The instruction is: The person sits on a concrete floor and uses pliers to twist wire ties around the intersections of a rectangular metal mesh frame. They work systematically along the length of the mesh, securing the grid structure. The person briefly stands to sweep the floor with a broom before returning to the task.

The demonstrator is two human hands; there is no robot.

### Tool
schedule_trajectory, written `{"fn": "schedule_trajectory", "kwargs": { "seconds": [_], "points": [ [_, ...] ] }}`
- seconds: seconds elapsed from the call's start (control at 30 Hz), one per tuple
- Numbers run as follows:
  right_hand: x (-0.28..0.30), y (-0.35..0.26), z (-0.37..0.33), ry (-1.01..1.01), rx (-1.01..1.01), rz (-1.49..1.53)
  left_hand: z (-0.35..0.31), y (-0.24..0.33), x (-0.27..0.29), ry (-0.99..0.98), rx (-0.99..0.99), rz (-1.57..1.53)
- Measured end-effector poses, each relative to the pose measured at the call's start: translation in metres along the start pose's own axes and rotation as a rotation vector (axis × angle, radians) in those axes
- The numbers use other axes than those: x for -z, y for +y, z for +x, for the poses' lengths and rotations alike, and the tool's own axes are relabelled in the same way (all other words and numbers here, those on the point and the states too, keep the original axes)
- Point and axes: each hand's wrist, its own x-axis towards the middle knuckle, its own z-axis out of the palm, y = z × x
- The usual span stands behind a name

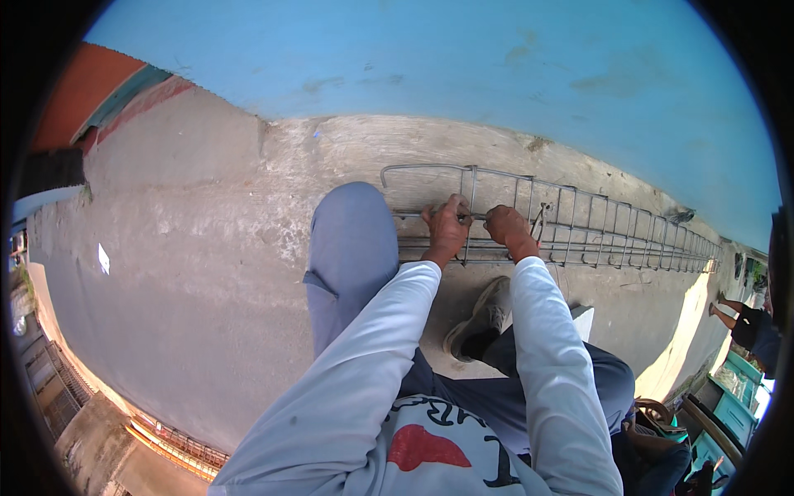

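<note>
A long rebar cage [575, 225] of thin steel bars and rectangular stirrups lies on the concrete, stretching away to the right. At its near left end my left hand [447, 221] is closed, fingers pinching a lengthwise bar beside a stirrup. My right hand [508, 227] makes a fist just right of that stirrup, close to the same bar. Out of this fist sticks a slim metal tool [539, 219], which looks like pincers; its jaws are hidden. Whether a tie wire sits between my fingers cannot be made out.
A blue wall [463, 58] rises behind the cage. My shoe [484, 318] rests on the concrete floor [190, 248] just before the bars, my bent knee [354, 223] left of them. A white block [582, 321] lies near my right forearm. Another person [751, 331] is at far right.
</note>
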Motion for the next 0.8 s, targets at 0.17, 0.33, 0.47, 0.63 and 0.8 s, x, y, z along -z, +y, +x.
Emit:
{"fn": "schedule_trajectory", "kwargs": {
  "seconds": [0.17,0.33,0.47,0.63,0.8],
  "points": [
    [-0.022,0.031,0.002,-0.181,0.292,0.41,0.004,0.009,0.001,-0.068,0.0,-0.005],
    [0.008,0.02,-0.026,-0.504,-0.135,1.411,0.005,-0.007,0.007,-0.123,-0.044,0.006],
    [0.006,0.029,-0.029,-0.426,-0.136,1.381,0.003,-0.01,0.003,-0.164,-0.06,0.061],
    [0.005,0.105,-0.004,0.331,-0.275,0.557,0.017,-0.014,0.005,-0.246,0.011,0.03],
    [-0.093,0.169,-0.03,0.29,-0.525,0.502,0.027,0.046,0.027,-0.318,-0.136,0.508]
  ]
}}
